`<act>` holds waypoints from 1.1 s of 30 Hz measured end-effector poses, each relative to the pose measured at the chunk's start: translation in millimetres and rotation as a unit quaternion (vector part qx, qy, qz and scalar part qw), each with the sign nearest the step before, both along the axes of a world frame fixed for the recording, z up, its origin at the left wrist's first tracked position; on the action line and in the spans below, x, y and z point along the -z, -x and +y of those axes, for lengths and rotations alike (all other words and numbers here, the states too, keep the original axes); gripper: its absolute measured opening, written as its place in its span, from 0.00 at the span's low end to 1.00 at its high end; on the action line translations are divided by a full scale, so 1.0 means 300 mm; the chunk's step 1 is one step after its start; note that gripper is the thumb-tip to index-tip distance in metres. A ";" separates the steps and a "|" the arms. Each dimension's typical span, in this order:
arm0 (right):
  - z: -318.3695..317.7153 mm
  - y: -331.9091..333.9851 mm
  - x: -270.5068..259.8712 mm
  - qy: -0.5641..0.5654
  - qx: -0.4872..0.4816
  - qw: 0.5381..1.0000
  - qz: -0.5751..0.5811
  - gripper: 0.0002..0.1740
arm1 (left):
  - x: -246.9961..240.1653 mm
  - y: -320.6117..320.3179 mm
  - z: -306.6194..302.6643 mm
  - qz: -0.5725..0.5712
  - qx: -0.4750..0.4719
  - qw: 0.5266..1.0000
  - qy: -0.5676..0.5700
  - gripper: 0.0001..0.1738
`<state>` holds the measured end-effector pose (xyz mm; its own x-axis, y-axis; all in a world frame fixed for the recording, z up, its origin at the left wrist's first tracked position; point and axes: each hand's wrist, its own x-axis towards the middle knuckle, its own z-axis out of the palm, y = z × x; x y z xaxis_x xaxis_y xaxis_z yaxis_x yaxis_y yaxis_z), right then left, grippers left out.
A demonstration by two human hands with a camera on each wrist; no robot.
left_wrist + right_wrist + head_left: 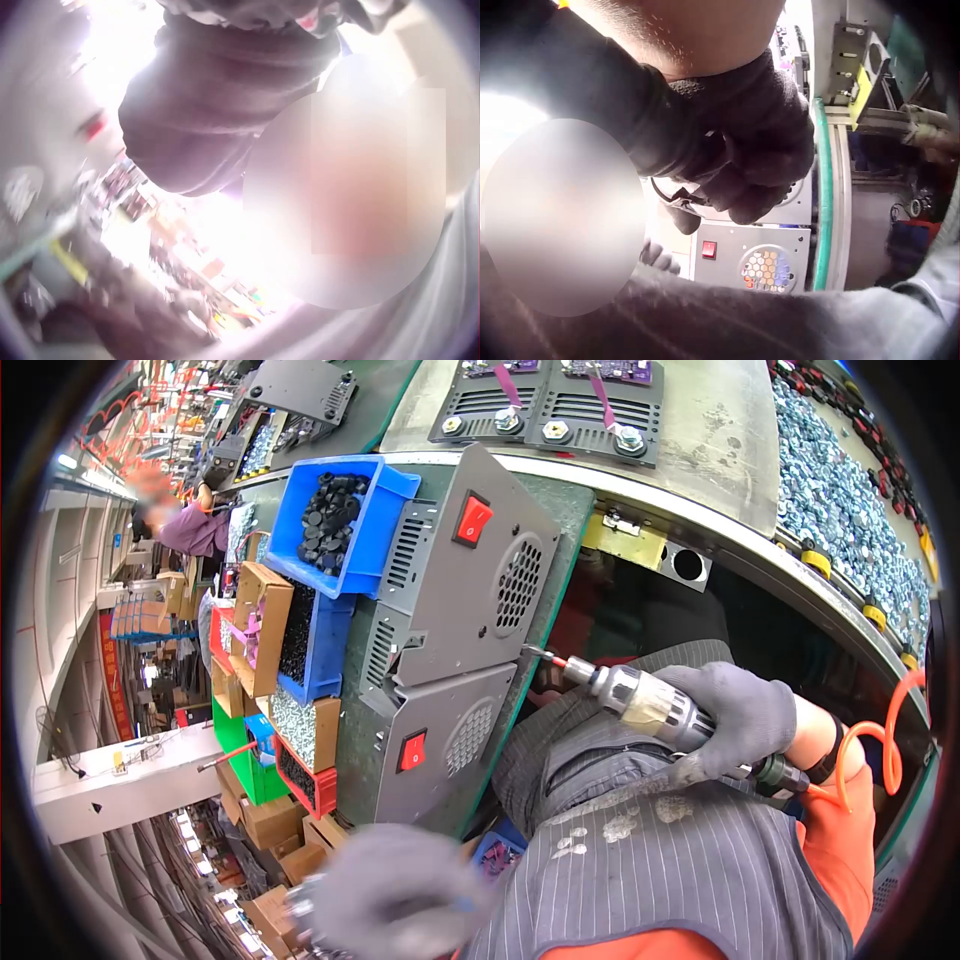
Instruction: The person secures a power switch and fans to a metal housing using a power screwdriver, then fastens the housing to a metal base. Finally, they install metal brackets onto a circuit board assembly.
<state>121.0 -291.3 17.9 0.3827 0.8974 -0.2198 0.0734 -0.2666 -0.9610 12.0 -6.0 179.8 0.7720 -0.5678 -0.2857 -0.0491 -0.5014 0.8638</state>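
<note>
So the right hand (745,720) has its gloved fingers wrapped round a power screwdriver (650,705), orange cord (885,735) trailing off behind. Left hand (405,890), also gloved, is a smear of motion blur, so I honestly can't tell if it's got anything.

Two grey metal panels (485,570) (450,740) with red switches sit side by side on the green bench (355,765), ahead of the left hand. The bit's tip is right by the nearer edge of the one further from that hand; can't tell if it's touching.

Past the panels from the right hand: blue bins (385,510) of black bits, cardboard boxes (265,610), then a room with white beams (130,785) and someone in purple (195,530).

Only the head cam gets the bins and that person. Right wrist cam adds bare forearm skin (697,34) above the glove; left wrist is mostly glare and dark glove.
</note>
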 end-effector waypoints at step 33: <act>-0.035 0.083 0.019 0.031 -0.066 0.993 0.089 0.39 | 0.602 0.034 -0.133 0.206 -0.501 0.733 0.412 0.21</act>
